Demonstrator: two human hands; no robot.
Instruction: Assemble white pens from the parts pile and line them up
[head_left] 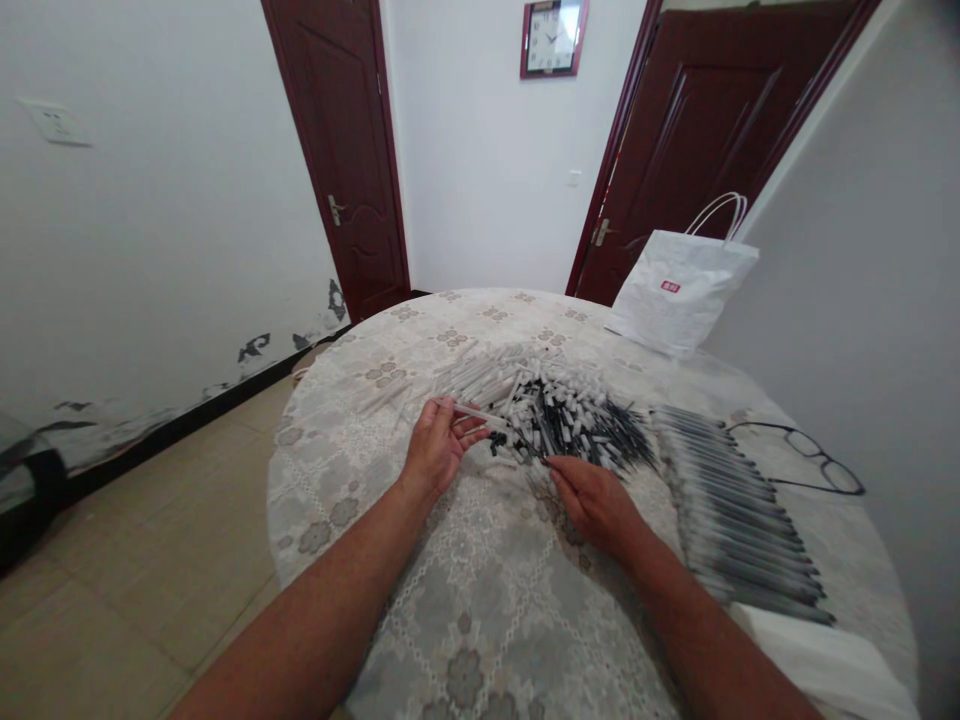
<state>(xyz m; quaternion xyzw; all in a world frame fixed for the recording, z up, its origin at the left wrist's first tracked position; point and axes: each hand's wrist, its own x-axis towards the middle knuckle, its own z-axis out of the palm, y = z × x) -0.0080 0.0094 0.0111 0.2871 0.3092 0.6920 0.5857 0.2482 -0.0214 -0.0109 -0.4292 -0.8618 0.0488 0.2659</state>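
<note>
My left hand (pixel 437 445) pinches a translucent white pen barrel (pixel 480 413) between thumb and forefinger, its other fingers spread below it. The barrel points right, toward the pile. My right hand (pixel 592 500) is closed at the fingertips on a thin dark pen refill (pixel 537 455), mostly lost against the heap behind it. That heap of black refills with white ends (pixel 562 415) lies just beyond both hands. Loose translucent barrels (pixel 480 375) are spread at its far left. A few small black pieces (pixel 496 440) sit between my hands.
A long row of dark-filled pens (pixel 750 510) lies on the right, with eyeglasses (pixel 821 465) beside it. A white paper bag (pixel 682 290) stands at the back right. White paper (pixel 825 660) lies near the front right of the round, cloth-covered table (pixel 465 620).
</note>
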